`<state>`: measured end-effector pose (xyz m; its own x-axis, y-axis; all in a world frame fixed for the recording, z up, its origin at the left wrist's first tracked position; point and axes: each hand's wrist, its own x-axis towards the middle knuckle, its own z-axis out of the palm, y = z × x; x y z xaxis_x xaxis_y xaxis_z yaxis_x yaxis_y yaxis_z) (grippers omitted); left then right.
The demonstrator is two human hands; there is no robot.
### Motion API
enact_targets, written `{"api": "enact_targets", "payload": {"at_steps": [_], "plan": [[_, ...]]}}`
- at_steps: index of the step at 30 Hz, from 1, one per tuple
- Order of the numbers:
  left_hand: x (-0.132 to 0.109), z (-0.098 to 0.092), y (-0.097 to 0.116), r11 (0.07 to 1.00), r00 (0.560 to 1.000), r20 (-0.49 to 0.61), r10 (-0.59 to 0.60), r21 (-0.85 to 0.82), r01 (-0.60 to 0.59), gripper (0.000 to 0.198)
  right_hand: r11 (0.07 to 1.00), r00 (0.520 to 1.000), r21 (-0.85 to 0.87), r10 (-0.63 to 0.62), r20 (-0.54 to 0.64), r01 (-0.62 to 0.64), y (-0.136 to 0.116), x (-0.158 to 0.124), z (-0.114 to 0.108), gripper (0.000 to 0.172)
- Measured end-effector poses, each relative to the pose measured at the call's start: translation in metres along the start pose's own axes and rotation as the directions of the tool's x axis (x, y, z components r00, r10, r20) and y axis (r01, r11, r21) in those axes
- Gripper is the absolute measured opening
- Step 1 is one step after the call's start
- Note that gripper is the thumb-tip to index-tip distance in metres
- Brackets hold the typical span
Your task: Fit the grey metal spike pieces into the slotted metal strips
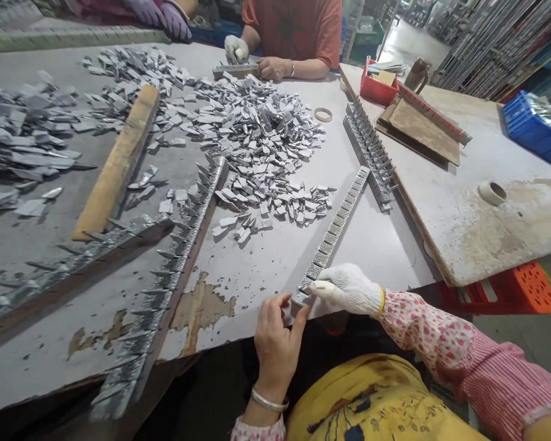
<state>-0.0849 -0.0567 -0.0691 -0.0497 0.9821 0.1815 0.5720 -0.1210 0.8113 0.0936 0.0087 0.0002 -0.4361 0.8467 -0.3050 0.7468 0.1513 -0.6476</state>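
Note:
A long, narrow metal bar (pixel 333 231) with dark slots across its speckled top slants away from the table's front edge. My bare left hand (pixel 279 334) grips its near end between thumb and fingers. My right hand (pixel 349 288), in a white knit glove, rests over the bar just beyond, fingertips pinched together against its top; whatever they hold is hidden. Beyond lies a big heap of small grey metal blades (pixel 261 135). To the right, a similar bar (pixel 370 153) bristles with upright blades. On the left, another bladed bar (pixel 179 263) reaches toward the front edge.
At far left lie a wooden block (pixel 119 162) and another bladed bar (pixel 64 269). A tape ring (pixel 322 114) sits beside the heap. Across the table a co-worker's gloved hand (pixel 236 49) works at a bar. Right: red box (pixel 379 86), blue basket (pixel 535 128), tape roll (pixel 492 193).

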Motion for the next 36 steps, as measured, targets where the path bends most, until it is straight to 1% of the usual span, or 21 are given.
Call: {"api": "enact_targets", "payload": {"at_steps": [1, 2, 3, 5, 7, 10, 15, 18, 21, 23, 26, 29, 33, 34, 36], "plan": [[0.001, 0.003, -0.004, 0.999, 1.000, -0.002, 0.010, 0.048, -0.010, 0.034, 0.984, 0.999, -0.179, -0.031, -0.031, 0.025, -0.003, 0.003, -0.003, 0.049], [0.002, 0.006, -0.007, 0.996, 1.000, 0.016, 0.026, 0.090, -0.027, 0.039, 0.947, 0.998, -0.321, -0.045, -0.038, 0.031, -0.006, 0.005, -0.004, 0.049], [0.003, 0.009, -0.010, 0.991, 0.998, 0.038, 0.042, 0.123, -0.046, 0.040, 0.907, 0.999, -0.420, -0.045, -0.030, 0.028, -0.010, 0.007, -0.005, 0.050], [0.002, 0.011, -0.013, 0.985, 0.996, 0.067, 0.063, 0.155, -0.073, 0.037, 0.848, 1.000, -0.529, -0.024, -0.004, 0.018, -0.017, 0.009, -0.004, 0.053], [0.001, 0.012, -0.014, 0.984, 0.996, 0.061, 0.068, 0.158, -0.077, 0.036, 0.818, 1.000, -0.575, -0.001, 0.030, 0.018, -0.023, 0.011, -0.003, 0.057], [0.000, 0.012, -0.015, 0.986, 0.995, 0.055, 0.077, 0.142, -0.085, 0.035, 0.800, 0.994, -0.600, 0.044, 0.098, 0.024, -0.029, 0.016, -0.004, 0.057], [0.000, 0.011, -0.017, 0.987, 0.995, 0.051, 0.087, 0.134, -0.093, 0.032, 0.761, 0.982, -0.648, 0.119, 0.143, 0.002, -0.035, 0.025, -0.011, 0.056], [0.000, 0.012, -0.017, 0.983, 0.994, 0.046, 0.096, 0.150, -0.102, 0.033, 0.737, 0.967, -0.675, 0.143, 0.211, 0.038, -0.042, 0.029, -0.011, 0.056], [0.001, 0.011, -0.017, 0.981, 0.994, 0.035, 0.103, 0.161, -0.108, 0.034, 0.710, 0.957, -0.698, 0.129, 0.259, 0.093, -0.048, 0.032, -0.003, 0.054], [0.001, 0.011, -0.018, 0.984, 0.994, 0.043, 0.100, 0.145, -0.105, 0.034, 0.702, 0.965, -0.705, 0.104, 0.241, 0.101, -0.048, 0.031, 0.005, 0.053], [0.002, 0.010, -0.020, 0.985, 0.993, 0.055, 0.101, 0.139, -0.107, 0.031, 0.704, 0.986, -0.705, 0.042, 0.164, 0.087, -0.038, 0.024, 0.017, 0.052], [0.002, 0.013, -0.022, 0.979, 0.993, 0.056, 0.102, 0.173, -0.110, 0.031, 0.731, 0.995, -0.678, -0.013, 0.101, 0.078, -0.027, 0.016, 0.021, 0.053], [-0.001, 0.012, -0.022, 0.980, 0.994, 0.071, 0.081, 0.174, -0.092, 0.036, 0.765, 0.998, -0.642, -0.010, 0.068, 0.052, -0.026, 0.011, 0.011, 0.068], [0.000, 0.009, -0.022, 0.985, 0.993, 0.096, 0.063, 0.155, -0.078, 0.038, 0.766, 0.999, -0.641, -0.012, 0.051, 0.042, -0.028, 0.011, 0.006, 0.072], [0.008, -0.004, -0.022, 0.997, 0.980, 0.196, 0.030, 0.068, -0.044, 0.040, 0.779, 1.000, -0.626, -0.025, 0.018, 0.031, -0.030, 0.012, -0.003, 0.075]]}}
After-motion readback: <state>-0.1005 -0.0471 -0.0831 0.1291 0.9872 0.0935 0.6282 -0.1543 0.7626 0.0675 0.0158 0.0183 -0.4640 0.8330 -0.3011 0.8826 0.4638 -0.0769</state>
